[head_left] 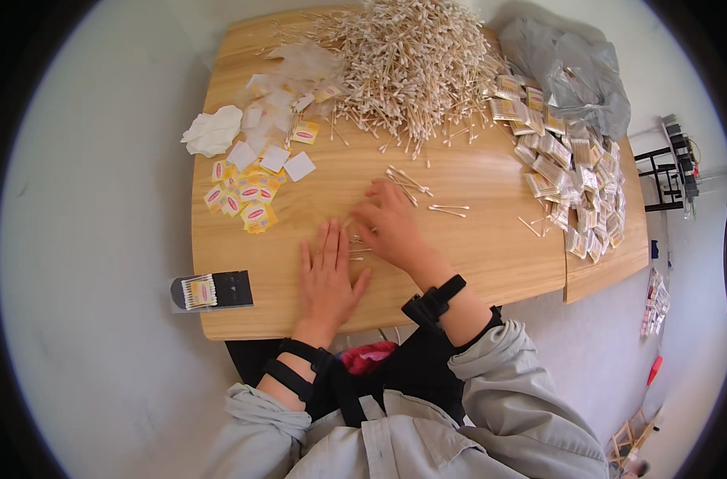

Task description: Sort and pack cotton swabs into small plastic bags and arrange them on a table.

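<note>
My left hand lies flat on the wooden table, fingers stretched toward the far side. Beside it, my right hand has curled fingers angled to the left; whatever sits inside them is hidden. Several cotton swabs lie between the two hands, partly covered by the right one. Just beyond the right hand is a small group of loose swabs, with a couple more swabs to its right.
A large swab heap fills the far middle. Filled swab packs and a grey plastic bag occupy the right. Yellow-and-white cards, clear bags and crumpled tissue lie left. One pack rests on a dark plate.
</note>
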Demonstrator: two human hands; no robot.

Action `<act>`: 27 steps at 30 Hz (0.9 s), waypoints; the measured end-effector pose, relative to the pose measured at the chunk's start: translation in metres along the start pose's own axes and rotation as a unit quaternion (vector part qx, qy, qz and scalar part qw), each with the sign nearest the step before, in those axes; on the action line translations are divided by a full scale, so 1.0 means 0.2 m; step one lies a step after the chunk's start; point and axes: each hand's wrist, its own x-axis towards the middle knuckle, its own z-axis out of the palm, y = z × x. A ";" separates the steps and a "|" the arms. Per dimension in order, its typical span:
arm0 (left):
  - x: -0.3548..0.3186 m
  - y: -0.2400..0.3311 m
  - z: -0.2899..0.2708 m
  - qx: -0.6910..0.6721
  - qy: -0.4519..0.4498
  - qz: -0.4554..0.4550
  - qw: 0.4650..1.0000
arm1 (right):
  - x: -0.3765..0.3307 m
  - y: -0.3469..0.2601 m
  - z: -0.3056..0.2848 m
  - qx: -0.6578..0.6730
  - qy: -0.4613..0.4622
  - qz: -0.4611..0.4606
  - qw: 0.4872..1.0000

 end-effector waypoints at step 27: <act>-0.01 0.00 -0.01 0.004 0.002 0.009 1.000 | -0.28 -0.13 -0.01 0.081 0.113 0.157 0.978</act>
